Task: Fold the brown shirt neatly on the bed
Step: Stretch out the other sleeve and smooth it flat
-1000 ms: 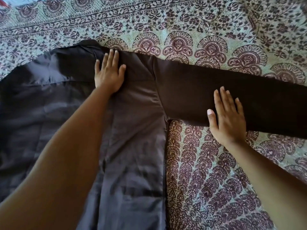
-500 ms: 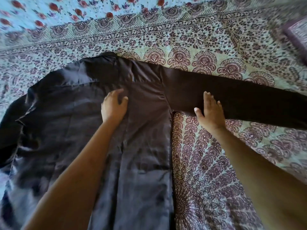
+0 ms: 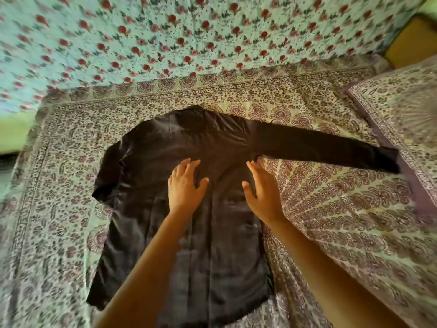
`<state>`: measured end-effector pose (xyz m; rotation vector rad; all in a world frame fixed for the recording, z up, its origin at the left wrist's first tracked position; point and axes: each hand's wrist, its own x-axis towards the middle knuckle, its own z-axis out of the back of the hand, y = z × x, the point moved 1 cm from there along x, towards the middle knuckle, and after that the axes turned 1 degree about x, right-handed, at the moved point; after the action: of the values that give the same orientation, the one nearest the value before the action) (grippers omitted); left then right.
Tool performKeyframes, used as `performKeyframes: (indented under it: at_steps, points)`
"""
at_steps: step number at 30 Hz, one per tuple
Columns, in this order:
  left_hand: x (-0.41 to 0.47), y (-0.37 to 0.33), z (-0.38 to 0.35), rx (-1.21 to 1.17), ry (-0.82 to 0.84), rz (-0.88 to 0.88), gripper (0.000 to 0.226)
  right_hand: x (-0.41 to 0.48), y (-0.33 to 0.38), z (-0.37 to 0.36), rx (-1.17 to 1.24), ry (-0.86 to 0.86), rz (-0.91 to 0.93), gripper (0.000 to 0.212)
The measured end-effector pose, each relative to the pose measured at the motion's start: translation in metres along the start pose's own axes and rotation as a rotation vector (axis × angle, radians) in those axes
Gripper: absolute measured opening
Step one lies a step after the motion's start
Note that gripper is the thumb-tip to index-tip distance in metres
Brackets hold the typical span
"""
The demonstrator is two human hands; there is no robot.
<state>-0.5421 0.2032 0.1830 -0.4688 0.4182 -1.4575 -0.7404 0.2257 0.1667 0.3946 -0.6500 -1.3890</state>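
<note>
**Brown shirt lies spread on the bed, both your hands empty above it**

The dark brown long-sleeved cloth shirt (image 3: 146, 185) lies flat in the middle of the bed. Its collar end points away from you and its hem lies nearest you. The long sleeve (image 3: 331, 150) on your right stretches straight out across the cream bed sheet printed with purple-brown floral motifs (image 3: 331, 221). Its cuff reaches the dark border of the matching printed pillow (image 3: 397, 119). On your left, the other sleeve (image 3: 106, 181) sits bunched close against the shirt's side.

Your left hand (image 3: 186, 185) is over the upper middle of the shirt, palm down, fingers straight and spread, gripping nothing. Your right hand (image 3: 262, 190) is just beside it at the shirt's right edge, below the armpit seam, partly over the fabric and partly over the sheet. Its fingers are likewise extended and its thumb is apart, with nothing held. Motion blur makes it impossible to tell whether either palm presses on the cloth or hangs just above it.

Beyond the sheet's border lies a pale blue-green cloth dotted with red flowers (image 3: 189, 31).
</note>
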Motion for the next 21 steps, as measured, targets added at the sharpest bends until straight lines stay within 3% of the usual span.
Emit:
performKeyframes:
  at_steps: [4,9,15,21]
  points:
    - [-0.066,-0.008,0.049,0.101,0.039,-0.033,0.060,-0.047,0.041,0.031,-0.119,0.011,0.054,0.053]
    - [-0.153,-0.009,0.102,0.184,-0.035,-0.047,0.065,-0.111,0.089,0.059,-0.194,0.008,0.091,0.055]
    - [-0.232,-0.006,0.169,0.177,-0.159,-0.002,0.069,-0.177,0.160,0.081,-0.179,-0.081,0.182,0.055]
    - [-0.263,0.031,0.220,0.199,-0.238,0.055,0.071,-0.189,0.222,0.070,-0.139,-0.089,0.288,0.055]
